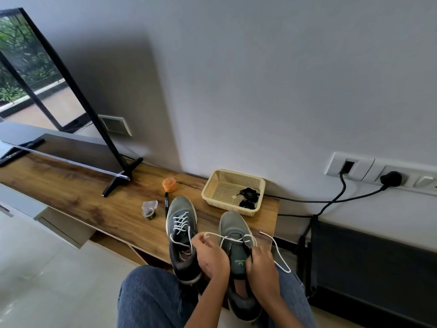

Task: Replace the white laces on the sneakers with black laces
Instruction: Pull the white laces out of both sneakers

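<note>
Two grey sneakers stand on the wooden table (94, 200), toes away from me. The left sneaker (181, 233) is fully laced in white. The right sneaker (234, 235) has a white lace (236, 237) left only in its upper eyelets, its loose end trailing over the table edge to the right. My left hand (211, 255) pinches that lace to the left of the shoe. My right hand (262, 268) grips the right side of the shoe near the tongue. Black laces (248, 197) lie bundled in a beige basket (214, 185) behind the shoes.
An orange round container (169, 184), a black marker (166, 203) and a small clear tape dispenser (149, 209) lie left of the shoes. A television (59, 102) stands at the left. Black cables (331, 201) run from wall sockets on the right. My knees in jeans (151, 299) are below.
</note>
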Demonstrator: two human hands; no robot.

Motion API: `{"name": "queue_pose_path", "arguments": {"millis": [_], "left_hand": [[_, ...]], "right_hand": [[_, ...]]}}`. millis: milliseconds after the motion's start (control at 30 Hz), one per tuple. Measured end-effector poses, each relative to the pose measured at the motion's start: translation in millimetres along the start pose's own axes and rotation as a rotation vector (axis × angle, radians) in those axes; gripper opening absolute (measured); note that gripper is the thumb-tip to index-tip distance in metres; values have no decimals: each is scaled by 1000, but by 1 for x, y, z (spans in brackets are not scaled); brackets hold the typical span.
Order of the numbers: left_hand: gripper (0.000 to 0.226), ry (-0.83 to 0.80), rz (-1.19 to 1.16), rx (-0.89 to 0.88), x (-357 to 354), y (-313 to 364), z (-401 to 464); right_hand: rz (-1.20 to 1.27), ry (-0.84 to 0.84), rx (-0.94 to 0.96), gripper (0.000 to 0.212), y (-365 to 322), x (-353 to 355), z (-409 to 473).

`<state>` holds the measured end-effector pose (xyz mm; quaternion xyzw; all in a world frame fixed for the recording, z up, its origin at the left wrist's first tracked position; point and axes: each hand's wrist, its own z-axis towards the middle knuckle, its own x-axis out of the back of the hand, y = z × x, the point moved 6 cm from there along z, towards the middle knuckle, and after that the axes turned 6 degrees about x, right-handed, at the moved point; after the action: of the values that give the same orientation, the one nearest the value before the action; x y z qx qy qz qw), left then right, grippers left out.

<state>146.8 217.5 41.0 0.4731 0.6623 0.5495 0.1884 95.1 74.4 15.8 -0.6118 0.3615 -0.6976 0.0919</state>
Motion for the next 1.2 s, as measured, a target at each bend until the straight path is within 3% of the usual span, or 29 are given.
{"name": "queue_pose_path", "arguments": {"millis": [100, 167, 267, 433, 533, 633, 733, 800, 900, 1067, 1200], "left_hand": [[29, -152, 368, -428, -15, 17, -9], [30, -214, 663, -688, -30, 14, -13], [36, -295, 893, -875, -47, -1, -14], [31, -338, 886, -853, -48, 1, -15], [25, -254, 841, -791, -44, -2, -10], [3, -236, 660, -575, -31, 1, -6], [17, -171, 355, -243, -15, 2, -1], [21, -126, 266, -184, -11, -1, 1], [41, -193, 285, -101, -14, -5, -3], [78, -264, 412, -243, -12, -12, -13], [68, -313, 639, -414, -15, -23, -10]], "right_hand": [[-6, 0, 19, 20, -2, 1, 0], [-2, 12, 42, 25, -4, 2, -1], [23, 22, 58, 30, -5, 3, -2], [-8, -16, 47, 30, -5, 2, -1], [-43, -45, 33, 27, -6, 1, -1], [-30, -35, 16, 26, -4, 2, 0], [-46, -47, 5, 24, -4, 1, 0], [-60, -44, 12, 22, -4, 1, 0], [-60, -28, 15, 21, -4, 2, -1], [-71, -28, 50, 41, -12, 1, 1], [-97, 92, 136, 33, -26, 10, 7]]}}
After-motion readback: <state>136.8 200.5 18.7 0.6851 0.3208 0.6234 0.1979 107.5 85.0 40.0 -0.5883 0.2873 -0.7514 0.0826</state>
